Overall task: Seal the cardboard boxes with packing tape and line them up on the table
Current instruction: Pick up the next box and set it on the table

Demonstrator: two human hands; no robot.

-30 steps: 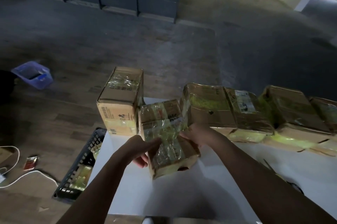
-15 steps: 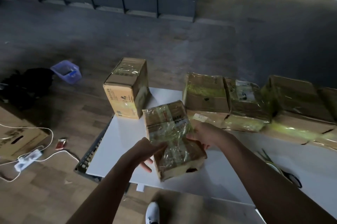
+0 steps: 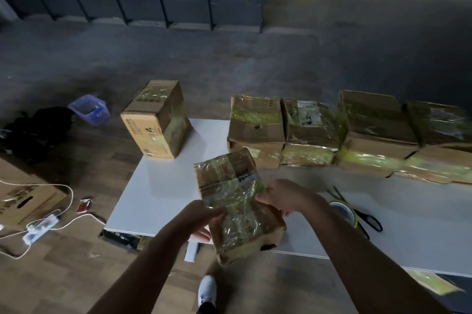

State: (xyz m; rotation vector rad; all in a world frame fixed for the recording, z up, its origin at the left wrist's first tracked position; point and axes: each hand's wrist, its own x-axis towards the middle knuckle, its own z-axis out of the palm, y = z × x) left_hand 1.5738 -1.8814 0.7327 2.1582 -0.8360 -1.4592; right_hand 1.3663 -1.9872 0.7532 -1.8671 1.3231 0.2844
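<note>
Midway through the job, a person holds one small box (image 3: 237,201) in both hands over the near edge of the tabletop (image 3: 163,191), its near end hanging out past that edge. The left hand (image 3: 201,216) grips the box's left side, thumb on the top face and fingers beneath; the right hand (image 3: 283,196) is clamped round the right side. The box looks sealed, with glossy tape crossing its broad face both ways, and that face is turned up toward the camera. Its long axis runs from the near edge toward the far edge, the far end swung a little to the left, and the box sits tilted, not level. Along the far edge, a row of boxes (image 3: 310,132), four in view and all taped, stands side by side, touching, and runs off toward the far right. An upright box (image 3: 155,119), also taped, stands alone at the far left corner, apart from the row, with bare tabletop between them. By this evidence most of the sealing is done; what remains, at least, is to set the held box into line, probably in that gap. The tape (image 3: 343,212) and the scissors (image 3: 367,219) lie by the near edge, just right of the right forearm.
</note>
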